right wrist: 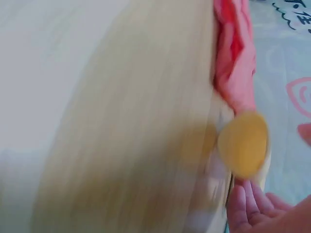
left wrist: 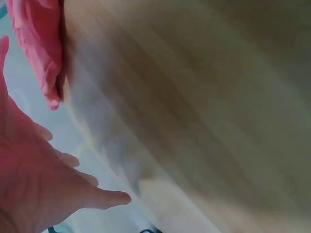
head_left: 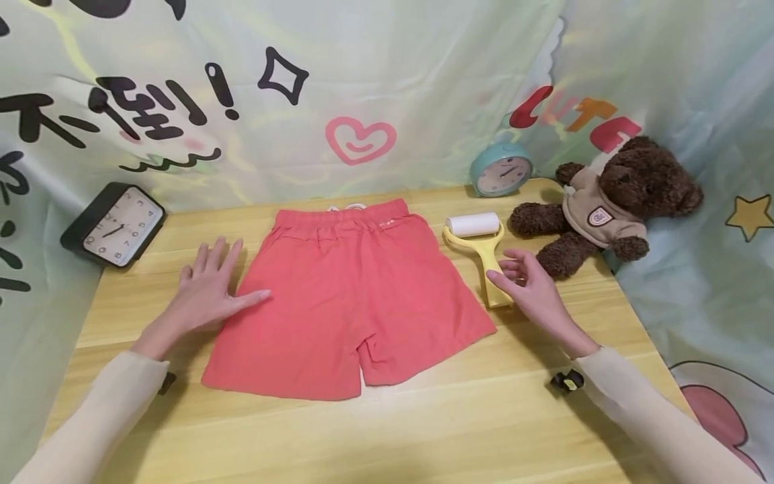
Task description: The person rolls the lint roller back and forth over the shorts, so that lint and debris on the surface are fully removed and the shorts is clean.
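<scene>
Red shorts point(head_left: 314, 289) lie flat on the wooden table, waistband away from me. My left hand point(head_left: 208, 286) is spread at their left side, its thumb overlapping the fabric in the head view. In the left wrist view its fingers are stretched out near the shorts' edge point(left wrist: 39, 53). Right of the shorts is a lint roller point(head_left: 487, 259) with a white roll and yellow handle. My right hand point(head_left: 535, 289) is beside that handle, fingers loosely bent, thumb apart from them. In the right wrist view the rounded handle end point(right wrist: 244, 144) appears between thumb and fingers, not gripped.
A black square clock point(head_left: 117, 225) stands at the back left of the table point(head_left: 387, 437). At the back right are a round teal alarm clock point(head_left: 502, 171) and a brown teddy bear point(head_left: 598, 208) in a beige top. Printed curtains point(head_left: 423, 87) hang behind and along the sides.
</scene>
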Action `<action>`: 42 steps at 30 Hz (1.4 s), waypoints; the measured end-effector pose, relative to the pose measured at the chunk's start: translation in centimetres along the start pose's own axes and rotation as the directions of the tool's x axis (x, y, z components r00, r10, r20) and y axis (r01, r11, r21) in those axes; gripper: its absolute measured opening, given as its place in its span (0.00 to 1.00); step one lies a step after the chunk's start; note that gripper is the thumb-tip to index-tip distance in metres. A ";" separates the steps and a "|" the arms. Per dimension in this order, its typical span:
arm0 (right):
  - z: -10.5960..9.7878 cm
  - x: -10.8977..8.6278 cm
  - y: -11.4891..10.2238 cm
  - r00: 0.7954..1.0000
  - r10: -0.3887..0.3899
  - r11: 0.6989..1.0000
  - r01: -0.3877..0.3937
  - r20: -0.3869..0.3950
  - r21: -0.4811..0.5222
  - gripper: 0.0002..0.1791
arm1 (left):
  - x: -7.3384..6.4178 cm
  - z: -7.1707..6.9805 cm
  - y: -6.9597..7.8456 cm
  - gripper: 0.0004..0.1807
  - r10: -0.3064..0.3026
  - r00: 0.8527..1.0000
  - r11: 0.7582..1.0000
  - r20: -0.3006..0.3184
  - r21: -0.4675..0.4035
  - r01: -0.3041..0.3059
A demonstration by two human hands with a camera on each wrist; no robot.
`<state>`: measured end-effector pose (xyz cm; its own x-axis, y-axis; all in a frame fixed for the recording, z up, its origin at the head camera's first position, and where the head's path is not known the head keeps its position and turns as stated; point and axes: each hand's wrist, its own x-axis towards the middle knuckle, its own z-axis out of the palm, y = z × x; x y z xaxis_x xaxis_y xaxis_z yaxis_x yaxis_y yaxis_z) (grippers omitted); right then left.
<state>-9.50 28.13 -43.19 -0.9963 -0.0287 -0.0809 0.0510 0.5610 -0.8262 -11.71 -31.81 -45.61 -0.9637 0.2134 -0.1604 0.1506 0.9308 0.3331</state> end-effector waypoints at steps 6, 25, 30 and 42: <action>1.4 1.0 -0.2 0.995 0.090 0.991 -0.086 -0.043 0.101 0.40 | 1.8 0.3 0.6 0.70 0.008 0.998 1.000 0.056 -0.001 -0.008; 4.9 1.4 -0.3 0.942 0.146 0.950 -0.048 -0.303 0.308 0.20 | 2.2 1.5 1.7 0.69 0.042 0.994 0.997 0.100 0.056 -0.047; 5.1 0.9 -1.3 0.937 0.050 0.952 0.060 -0.346 0.301 0.20 | 1.7 1.4 1.9 0.70 0.036 0.994 0.997 0.098 0.065 -0.042; 4.8 1.9 -3.5 0.970 -0.030 0.952 0.101 -0.241 0.289 0.19 | 1.1 1.7 2.5 0.70 0.061 0.996 0.994 0.070 0.082 -0.067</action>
<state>-11.19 22.13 -43.10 -0.9847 0.1545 0.0808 -0.0326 0.2920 -0.9558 -11.99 -28.73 -46.49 -0.9350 0.2898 -0.2042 0.2320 0.9357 0.2656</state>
